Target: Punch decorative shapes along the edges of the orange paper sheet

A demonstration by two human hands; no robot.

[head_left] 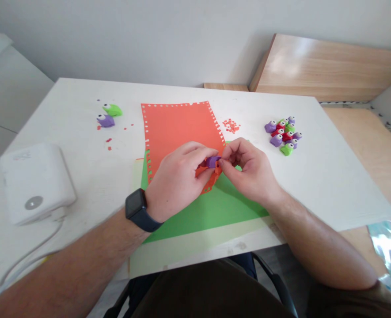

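Observation:
An orange sheet (pixel 178 128) with small holes punched along its edges lies over a green sheet (pixel 195 218). My left hand (pixel 182 176), with a dark watch at the wrist, grips a small purple punch (pixel 211 161) between thumb and fingers, at the orange sheet's lower right corner. My right hand (pixel 248 170) has thumb and forefinger pinched beside the punch, on the sheet's edge, where the paper looks crumpled. The fingers hide part of that corner.
Purple, red and green punches (pixel 287 136) cluster at the right; a green one (pixel 115 110) and a purple one (pixel 106 121) sit at the left. Orange paper bits (pixel 231 126) lie beyond my right hand. A white device (pixel 38 183) with a cable stands at the far left.

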